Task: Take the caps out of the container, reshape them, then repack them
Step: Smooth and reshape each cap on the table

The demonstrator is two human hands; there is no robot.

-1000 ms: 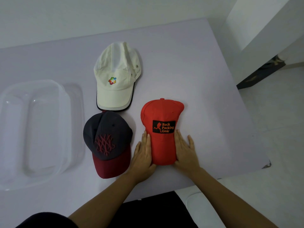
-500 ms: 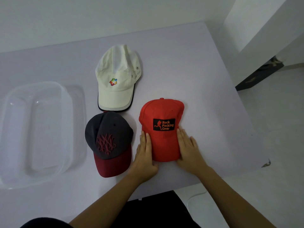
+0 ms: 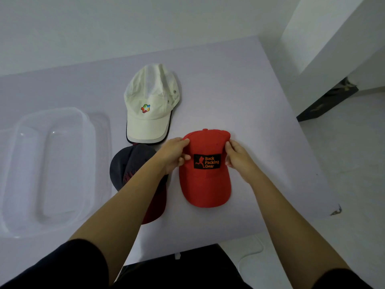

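A red cap (image 3: 206, 184) with a black "Back Packing Gear" patch lies on the pale table, brim toward me. My left hand (image 3: 174, 154) grips the left side of its crown and my right hand (image 3: 237, 157) grips the right side. A dark grey cap with a maroon brim (image 3: 125, 165) lies to the left, partly hidden under my left forearm. A cream cap (image 3: 150, 107) with a coloured logo lies beyond it. The clear plastic container (image 3: 89, 130) stands at the left, with nothing in it that I can see.
The table (image 3: 250, 101) ends close on the right and at the front near my body. A white wall runs behind it, and a white pillar stands at the right. Tiled floor lies to the right.
Both hands have slid from the sides of the red cap's brim up to the sides of its crown. The brim now lies uncovered and my left forearm covers part of the grey cap.
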